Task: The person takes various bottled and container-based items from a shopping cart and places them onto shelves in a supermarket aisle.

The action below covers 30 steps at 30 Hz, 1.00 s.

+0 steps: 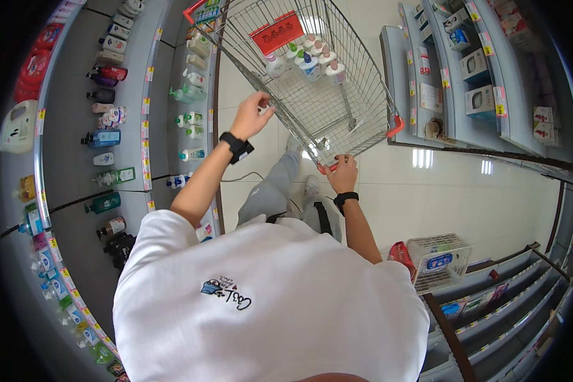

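A wire shopping cart [310,114] with red plastic corners stands in front of me, turned at an angle. My right hand [342,174] grips its rim at the near red corner [328,168]. Just outside the cart's left side is my left hand [252,114], fingers loosely curled and apart, with nothing seen in it. Several pump bottles stand grouped inside the cart, among them a white bottle with a dark blue pump [310,69], a white one with a pink top [335,72] and a rounded pale bottle [276,66]. A red sign [278,34] hangs on the wire.
Shelves on my left hold several pump bottles, including a blue bottle [102,138] and a green one [117,176]. Boxed goods [480,102] fill part of the right shelf [451,95]. A white wire basket [439,262] stands behind me to the right. A cable [243,177] crosses the tiled floor [410,196].
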{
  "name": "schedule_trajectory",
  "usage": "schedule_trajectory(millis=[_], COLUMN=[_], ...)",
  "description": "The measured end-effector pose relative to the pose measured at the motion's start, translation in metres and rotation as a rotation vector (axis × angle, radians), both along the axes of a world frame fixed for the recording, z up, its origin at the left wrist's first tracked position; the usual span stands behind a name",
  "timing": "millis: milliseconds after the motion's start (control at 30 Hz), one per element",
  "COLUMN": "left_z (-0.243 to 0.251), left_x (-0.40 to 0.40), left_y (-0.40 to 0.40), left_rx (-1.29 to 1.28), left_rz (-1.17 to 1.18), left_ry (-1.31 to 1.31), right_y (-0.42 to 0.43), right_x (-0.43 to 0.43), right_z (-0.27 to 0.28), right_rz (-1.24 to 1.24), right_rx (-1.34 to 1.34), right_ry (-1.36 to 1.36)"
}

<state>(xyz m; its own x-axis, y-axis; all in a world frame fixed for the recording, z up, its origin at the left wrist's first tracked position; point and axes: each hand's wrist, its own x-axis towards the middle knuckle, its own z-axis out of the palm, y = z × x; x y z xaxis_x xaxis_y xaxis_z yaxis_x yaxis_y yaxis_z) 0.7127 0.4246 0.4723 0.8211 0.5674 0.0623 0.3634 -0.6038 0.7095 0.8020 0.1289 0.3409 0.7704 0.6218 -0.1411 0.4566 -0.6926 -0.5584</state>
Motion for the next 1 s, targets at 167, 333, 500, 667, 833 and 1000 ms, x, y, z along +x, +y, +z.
schedule_trajectory(millis=[167,333,500,667,833,1000], left_z=[-0.019,-0.072,-0.145,-0.188,-0.227,-0.249], left_x=[0.072,0.140,0.184,0.201,0.196,0.193], left_y=[0.065,0.138,0.211,0.241,0.262,0.263], left_rx=[0.006,-0.110,-0.140,-0.117,-0.047,0.003], left_rz=[-0.039,0.073,0.227,0.311,0.267,0.322], left_ry=[0.157,0.355,0.604,0.816,0.891,0.895], right_y=[-0.002,0.004,0.014,0.021,0.043,0.052], right_x=[0.006,0.012,0.020,0.029,0.052,0.072], right_z=[-0.008,-0.006,0.005,-0.006,0.001,-0.001], right_rz=[0.073,0.095,0.120,-0.005,-0.130,-0.176], right_rx=[0.090,-0.006,-0.078,-0.150,-0.175,-0.236], right_ry=[0.051,0.019,0.068,0.067,0.149,0.198])
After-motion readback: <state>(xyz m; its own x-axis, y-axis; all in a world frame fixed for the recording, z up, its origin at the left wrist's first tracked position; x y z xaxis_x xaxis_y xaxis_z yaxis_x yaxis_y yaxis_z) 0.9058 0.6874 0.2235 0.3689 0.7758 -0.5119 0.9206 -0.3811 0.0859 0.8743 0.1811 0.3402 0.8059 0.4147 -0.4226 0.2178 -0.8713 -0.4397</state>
